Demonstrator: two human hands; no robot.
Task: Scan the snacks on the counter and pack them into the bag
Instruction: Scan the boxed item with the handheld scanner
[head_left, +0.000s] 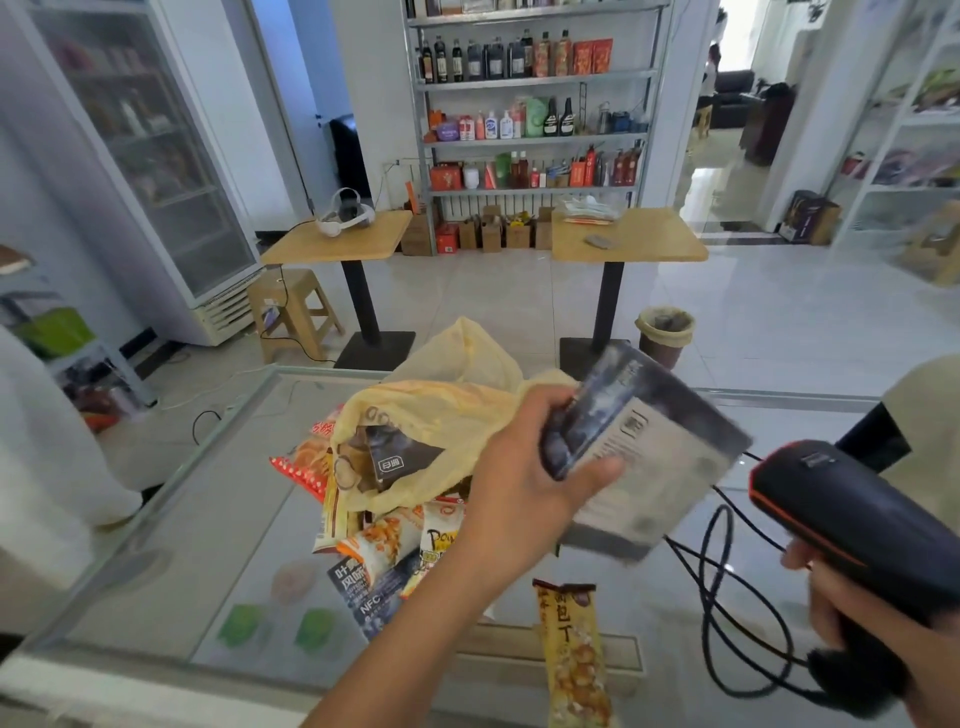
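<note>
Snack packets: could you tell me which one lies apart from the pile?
The long yellow packet, alone nearest the camera; the rest crowd by the bag.

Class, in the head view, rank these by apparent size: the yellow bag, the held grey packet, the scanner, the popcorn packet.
1. yellow bag and grey packet: alike, packet nearer, so unranked.
2. scanner, cut by the frame.
3. popcorn packet.

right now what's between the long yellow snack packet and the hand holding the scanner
Head view: only the black cable of the scanner, looping on the glass counter, lies between the long yellow snack packet and the right hand.
</note>
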